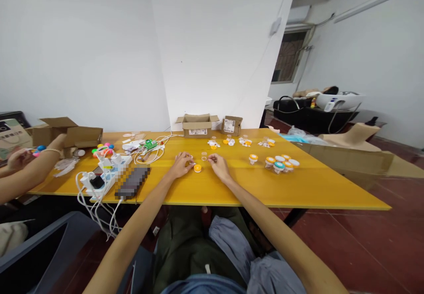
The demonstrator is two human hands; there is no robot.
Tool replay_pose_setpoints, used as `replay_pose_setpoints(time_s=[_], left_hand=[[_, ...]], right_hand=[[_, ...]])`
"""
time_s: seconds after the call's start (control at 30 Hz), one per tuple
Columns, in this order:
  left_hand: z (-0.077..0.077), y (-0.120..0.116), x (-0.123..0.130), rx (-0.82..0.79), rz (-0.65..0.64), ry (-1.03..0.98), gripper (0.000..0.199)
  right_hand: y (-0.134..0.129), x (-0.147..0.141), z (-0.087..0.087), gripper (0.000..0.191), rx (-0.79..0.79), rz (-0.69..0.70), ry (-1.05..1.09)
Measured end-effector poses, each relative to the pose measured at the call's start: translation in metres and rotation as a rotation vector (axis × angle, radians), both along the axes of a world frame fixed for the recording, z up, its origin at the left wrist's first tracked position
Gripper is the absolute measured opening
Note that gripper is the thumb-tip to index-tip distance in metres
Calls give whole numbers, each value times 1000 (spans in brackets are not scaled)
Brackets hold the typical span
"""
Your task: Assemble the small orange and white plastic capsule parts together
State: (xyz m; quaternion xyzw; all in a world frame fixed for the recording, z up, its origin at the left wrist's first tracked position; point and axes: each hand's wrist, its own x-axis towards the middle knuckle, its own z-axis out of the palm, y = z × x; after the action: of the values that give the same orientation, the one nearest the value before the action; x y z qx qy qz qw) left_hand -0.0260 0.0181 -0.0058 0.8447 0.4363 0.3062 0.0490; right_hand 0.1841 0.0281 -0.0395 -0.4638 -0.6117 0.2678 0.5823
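Here's the orange cap (197,168), lying on the yellow table (212,192) just by the left hand's fingertips. A clear cup (204,156) stands just beyond the cap, apart from it, so this pair looks unjoined. The left hand (179,166) is at the cap's left, the right hand (219,167) at its right; they're apart, and whether either pinches a small part, one cannot tell.

Farther right of the cap, there's the closed side of the count: one orange-topped cup (253,158) alone, then a cluster of capped cups (270,162), a teal-topped one (278,167) among them. Those appear put together. Beyond the cap and to its right, four groups of loose parts (266,143) lie unassembled, so plenty seems left. Well left of the cap, a co-worker's hand (20,158) is busy near colored balls (41,148).
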Motion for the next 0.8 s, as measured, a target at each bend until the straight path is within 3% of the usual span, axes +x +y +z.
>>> replay_pose_setpoints(time_s=[0.2, 0.37, 0.6, 0.8], left_hand=[[2, 5, -1, 35, 26, -96, 13], [6, 2, 3, 9, 27, -275, 21], [10, -6, 15, -103, -59, -440, 28], [13, -13, 23, -221, -169, -471, 27]], right_hand=[[0, -1, 0, 4, 4, 25, -12], [-4, -3, 4, 6, 53, 140, -24], [-22, -11, 19, 18, 110, 276, -47], [-30, -12, 25, 20, 140, 269, -82]])
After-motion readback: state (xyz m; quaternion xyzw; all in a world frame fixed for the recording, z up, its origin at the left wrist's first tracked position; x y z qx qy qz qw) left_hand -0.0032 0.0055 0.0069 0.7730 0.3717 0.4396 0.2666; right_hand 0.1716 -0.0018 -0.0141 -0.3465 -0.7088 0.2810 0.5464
